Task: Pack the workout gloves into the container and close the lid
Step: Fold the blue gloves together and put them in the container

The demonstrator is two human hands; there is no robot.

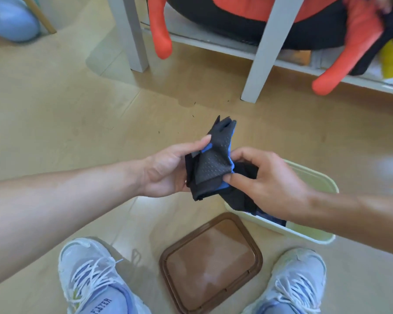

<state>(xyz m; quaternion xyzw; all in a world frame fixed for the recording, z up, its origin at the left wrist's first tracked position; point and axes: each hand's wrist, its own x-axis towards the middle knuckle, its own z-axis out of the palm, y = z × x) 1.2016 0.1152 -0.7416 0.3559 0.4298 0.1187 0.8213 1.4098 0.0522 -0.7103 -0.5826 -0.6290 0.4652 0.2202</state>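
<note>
Left hand (166, 171) is closed on the workout gloves (211, 164), thumb laid along the upper edge, fingers hidden behind the fabric. Gloves, black mesh with blue trim, are held in the air between both hands, fingertips pointing away from the person. Right hand (266, 182) pinches the gloves' lower right edge between thumb and fingers. Pale green container (313, 234) sits open on the floor directly under the right hand; dark fabric hangs from that hand over its near rim. Brown lid (211, 261) lies flat on the floor below both hands, just beside the container, between two white sneakers (86, 268).
</note>
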